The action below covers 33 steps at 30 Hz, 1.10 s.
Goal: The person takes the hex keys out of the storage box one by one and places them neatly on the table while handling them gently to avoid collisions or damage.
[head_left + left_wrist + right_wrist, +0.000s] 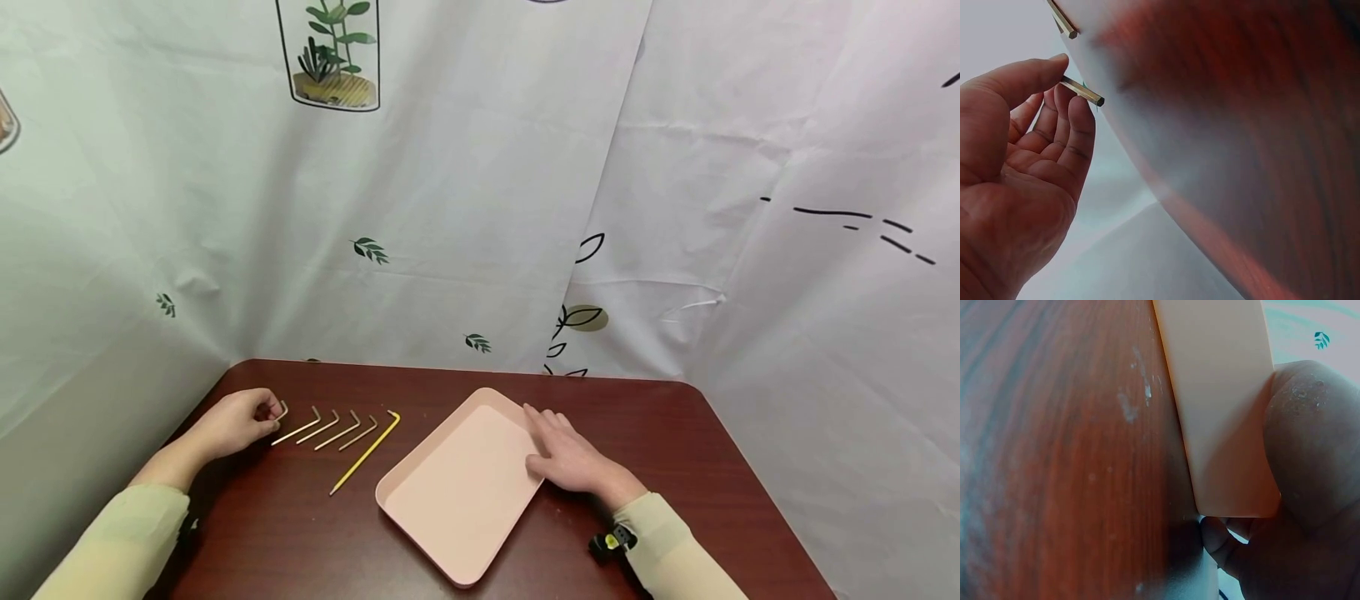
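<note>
At the table's far left, my left hand (238,421) pinches a small hex key (1085,92) between thumb and fingers. Its six-sided end sticks out past the fingertips in the left wrist view. Just right of that hand lie several brass-coloured hex keys (303,427) in a slanted row, then a longer yellow hex key (367,452). A shallow pink tray (465,492) rests on the table, turned at an angle. My right hand (566,454) holds its right side near the far corner, with the thumb over the rim (1235,412) and the other fingers around the corner.
The dark red-brown table (277,533) has rounded far corners. A pale patterned curtain (450,192) hangs behind it and along both sides. A black strap device (611,542) sits at my right wrist.
</note>
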Available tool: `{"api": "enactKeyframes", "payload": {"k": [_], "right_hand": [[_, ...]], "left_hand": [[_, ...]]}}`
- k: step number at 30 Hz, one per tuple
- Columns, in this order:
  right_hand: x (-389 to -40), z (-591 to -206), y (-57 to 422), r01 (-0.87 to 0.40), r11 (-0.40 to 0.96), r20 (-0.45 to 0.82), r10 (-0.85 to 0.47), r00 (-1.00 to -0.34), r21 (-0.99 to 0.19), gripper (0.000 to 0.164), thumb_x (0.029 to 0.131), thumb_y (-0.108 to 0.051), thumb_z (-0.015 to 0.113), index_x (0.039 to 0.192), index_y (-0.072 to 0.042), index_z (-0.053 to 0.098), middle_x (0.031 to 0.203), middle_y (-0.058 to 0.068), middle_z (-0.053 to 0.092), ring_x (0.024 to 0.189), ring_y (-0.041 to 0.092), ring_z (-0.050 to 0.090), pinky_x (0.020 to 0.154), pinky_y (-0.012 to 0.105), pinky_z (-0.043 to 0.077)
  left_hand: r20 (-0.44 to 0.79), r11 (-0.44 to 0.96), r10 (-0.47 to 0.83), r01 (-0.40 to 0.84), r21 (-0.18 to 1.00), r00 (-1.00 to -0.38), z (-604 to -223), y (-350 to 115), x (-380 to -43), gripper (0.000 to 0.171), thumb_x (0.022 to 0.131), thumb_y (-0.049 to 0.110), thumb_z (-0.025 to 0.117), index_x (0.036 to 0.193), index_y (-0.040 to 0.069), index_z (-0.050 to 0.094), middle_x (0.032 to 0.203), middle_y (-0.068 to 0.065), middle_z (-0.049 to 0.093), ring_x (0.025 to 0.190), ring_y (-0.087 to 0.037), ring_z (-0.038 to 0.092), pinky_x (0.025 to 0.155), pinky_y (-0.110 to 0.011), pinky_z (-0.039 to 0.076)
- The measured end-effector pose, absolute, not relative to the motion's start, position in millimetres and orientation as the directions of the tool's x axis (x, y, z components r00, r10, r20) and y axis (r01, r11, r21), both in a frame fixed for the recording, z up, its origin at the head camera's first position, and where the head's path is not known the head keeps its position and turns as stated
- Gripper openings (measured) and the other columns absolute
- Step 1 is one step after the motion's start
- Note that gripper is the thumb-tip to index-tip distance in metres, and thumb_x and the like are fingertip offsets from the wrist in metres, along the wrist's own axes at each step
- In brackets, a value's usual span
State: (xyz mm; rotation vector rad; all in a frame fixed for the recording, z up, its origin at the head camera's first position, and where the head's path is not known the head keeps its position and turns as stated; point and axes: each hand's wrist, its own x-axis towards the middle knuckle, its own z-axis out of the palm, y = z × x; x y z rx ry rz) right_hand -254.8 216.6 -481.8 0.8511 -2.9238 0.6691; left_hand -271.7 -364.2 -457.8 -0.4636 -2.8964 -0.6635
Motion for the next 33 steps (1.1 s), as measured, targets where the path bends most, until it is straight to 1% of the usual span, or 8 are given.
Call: {"api": "enactKeyframes", "payload": {"k": [6,10,15,20,27,30,33], "right_hand": [[-254.7,-481.1,216.8,-0.509,0.762,0.136,-0.5,-0.855,-0.401,0.088,0.091,-0.021,0.067,0.17,0.003,0.035,0.117,0.003,0.053,0.112,0.024,0.045,0.098,0.045,0.045],[-255.6,-480.6,216.3,-0.507,0.762,0.128,-0.502,-0.856,-0.403,0.089,0.092,-0.022,0.066,0.171,0.002,0.034,0.119,0.005,0.053,0.114,0.025,0.045,0.1,0.046,0.045],[-255.7,-480.0,216.0,-0.497,0.767,0.117,-0.496,-0.86,-0.407,0.089,0.092,-0.023,0.065,0.172,0.0,0.034,0.124,0.007,0.053,0.118,0.026,0.046,0.103,0.047,0.046],[-255.4,-480.7,216.6,-0.501,0.763,0.124,-0.498,-0.858,-0.407,0.089,0.092,-0.023,0.065,0.171,0.001,0.034,0.131,0.011,0.055,0.121,0.029,0.047,0.105,0.049,0.046],[-254.5,-482.0,216.7,-0.509,0.759,0.139,-0.499,-0.855,-0.405,0.087,0.092,-0.021,0.066,0.17,0.002,0.036,0.127,0.01,0.056,0.118,0.028,0.048,0.103,0.049,0.046],[-253.8,-481.3,216.7,-0.502,0.762,0.126,-0.498,-0.858,-0.41,0.087,0.092,-0.022,0.066,0.171,0.002,0.035,0.13,0.011,0.056,0.12,0.029,0.047,0.104,0.05,0.046],[-254.0,-480.9,216.6,-0.495,0.765,0.118,-0.494,-0.861,-0.411,0.088,0.093,-0.023,0.066,0.171,0.001,0.034,0.136,0.014,0.056,0.123,0.03,0.048,0.106,0.05,0.046]], "left_hand": [[0.18,0.855,0.277,0.328,0.401,-0.944,-460.0,-364.4,-276.0,0.02,0.09,0.0,0.085,0.092,0.009,0.067,0.088,0.003,0.067,0.081,-0.015,0.062,0.072,-0.037,0.051],[0.167,0.86,0.287,0.331,0.388,-0.943,-461.6,-364.7,-278.8,0.02,0.091,0.0,0.084,0.092,0.009,0.067,0.088,0.003,0.066,0.08,-0.014,0.06,0.072,-0.039,0.051],[0.133,0.869,0.299,0.327,0.371,-0.945,-460.1,-363.6,-280.3,0.02,0.091,0.001,0.083,0.091,0.01,0.066,0.087,0.002,0.064,0.078,-0.017,0.056,0.073,-0.042,0.049],[0.119,0.871,0.313,0.334,0.359,-0.942,-458.9,-362.0,-281.9,0.021,0.091,0.0,0.084,0.09,0.009,0.065,0.085,0.001,0.063,0.078,-0.017,0.056,0.073,-0.043,0.049],[0.099,0.879,0.304,0.319,0.356,-0.948,-459.5,-359.8,-283.8,0.021,0.093,-0.001,0.084,0.092,0.009,0.065,0.089,0.0,0.066,0.08,-0.019,0.058,0.074,-0.044,0.05],[0.096,0.88,0.31,0.324,0.346,-0.946,-459.2,-359.9,-286.4,0.02,0.093,-0.001,0.083,0.092,0.008,0.065,0.088,-0.001,0.065,0.079,-0.02,0.057,0.074,-0.045,0.05],[0.086,0.882,0.317,0.327,0.34,-0.944,-459.6,-360.3,-288.5,0.019,0.094,-0.001,0.083,0.093,0.008,0.066,0.087,-0.001,0.065,0.079,-0.019,0.057,0.074,-0.044,0.05]]}}
